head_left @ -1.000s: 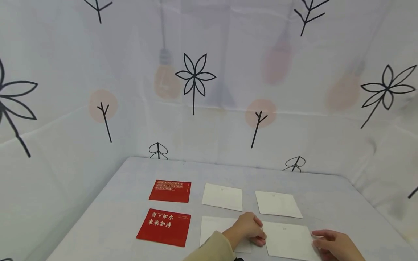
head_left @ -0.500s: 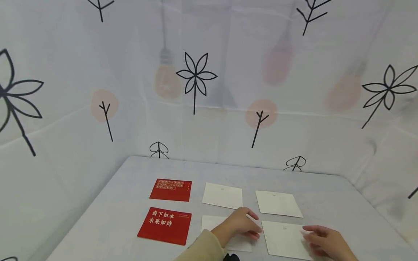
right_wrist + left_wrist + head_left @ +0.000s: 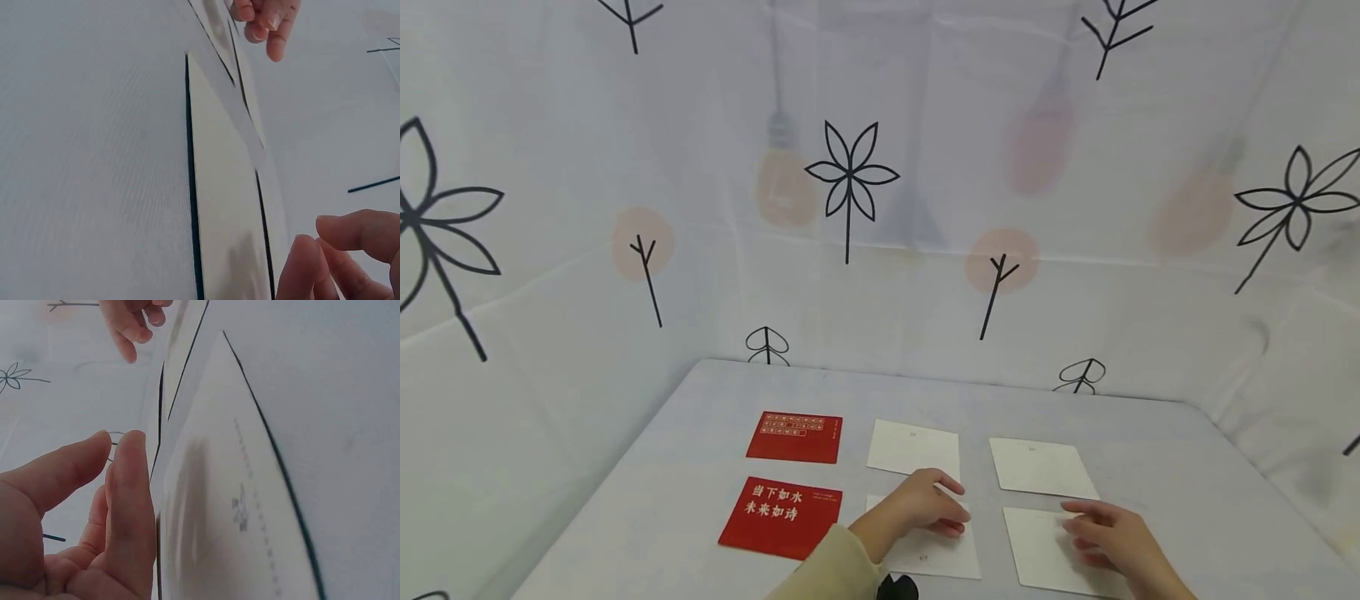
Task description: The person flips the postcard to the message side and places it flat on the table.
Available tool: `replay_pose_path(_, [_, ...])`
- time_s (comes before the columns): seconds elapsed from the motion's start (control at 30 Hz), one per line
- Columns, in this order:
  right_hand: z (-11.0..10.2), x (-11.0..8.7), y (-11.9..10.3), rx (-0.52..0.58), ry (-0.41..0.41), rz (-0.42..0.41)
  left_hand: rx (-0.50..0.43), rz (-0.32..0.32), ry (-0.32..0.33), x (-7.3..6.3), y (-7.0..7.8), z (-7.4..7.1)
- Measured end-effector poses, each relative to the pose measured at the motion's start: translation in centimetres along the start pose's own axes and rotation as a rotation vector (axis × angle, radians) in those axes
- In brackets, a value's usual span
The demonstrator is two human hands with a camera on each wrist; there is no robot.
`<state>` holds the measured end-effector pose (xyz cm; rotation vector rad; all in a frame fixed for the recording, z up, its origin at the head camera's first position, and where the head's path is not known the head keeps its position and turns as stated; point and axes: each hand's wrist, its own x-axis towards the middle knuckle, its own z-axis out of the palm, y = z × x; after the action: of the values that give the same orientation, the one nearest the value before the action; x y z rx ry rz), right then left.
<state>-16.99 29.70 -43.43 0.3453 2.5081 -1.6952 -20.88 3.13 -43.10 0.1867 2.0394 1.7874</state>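
Note:
My left hand (image 3: 917,504) is over the front middle white card (image 3: 936,560), its fingers loosely bent and holding nothing. In the left wrist view that card (image 3: 250,487) shows faint small print, and a gap separates it from the fingers. My right hand (image 3: 1116,537) hovers over the front right white card (image 3: 1033,554), hiding part of it. Its thumb and fingers are relaxed, with nothing between them in the right wrist view; the card (image 3: 219,162) lies flat beside them there. Behind are two more white cards, one in the middle (image 3: 910,448) and one at right (image 3: 1043,468).
Two red cards with pale writing lie at the left, one at the back (image 3: 793,446) and one in front (image 3: 767,537). The pale tabletop (image 3: 647,500) meets a white cloth backdrop (image 3: 910,317) printed with plants and bulbs. A small black object (image 3: 897,587) sits beside the left sleeve.
My left hand has moved left, away from the front right card's left edge. My right hand has come left from its right edge to above it. The cards look unmoved.

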Motion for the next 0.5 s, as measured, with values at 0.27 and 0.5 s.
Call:
replay_pose_path(0.27, [1.7, 0.2, -1.2, 0.044, 0.009, 0.006, 0.014, 0.008, 0.027, -0.3, -0.6, -1.6])
replay_pose_path(0.5, [3.5, 0.7, -2.3, 0.085, 0.008, 0.015, -0.016, 0.029, 0.040, -0.7, -0.6, -2.8])
